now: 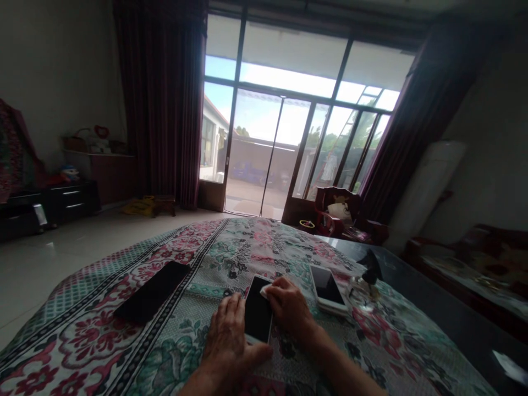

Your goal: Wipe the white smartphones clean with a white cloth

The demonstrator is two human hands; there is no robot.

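A white-framed smartphone [258,309] with a dark screen lies face up on the patterned cloth in front of me. My left hand [228,330] grips it, with fingers along its left edge and the thumb across its lower end. Closed in a pinch, my right hand [289,303] presses a small white wipe [265,290] onto the upper right of the screen. Whether the wipe is tissue or fabric I cannot tell. To the right, another white smartphone [329,289] lies face up, beside a clear spray bottle [363,290] with a black nozzle.
A black smartphone [152,292] lies on the left of the floral tablecloth [177,352]. Past the cloth's right edge runs a dark glossy surface [437,308] with a white item [511,366] on it. A wooden chair [338,212] stands near the glass doors.
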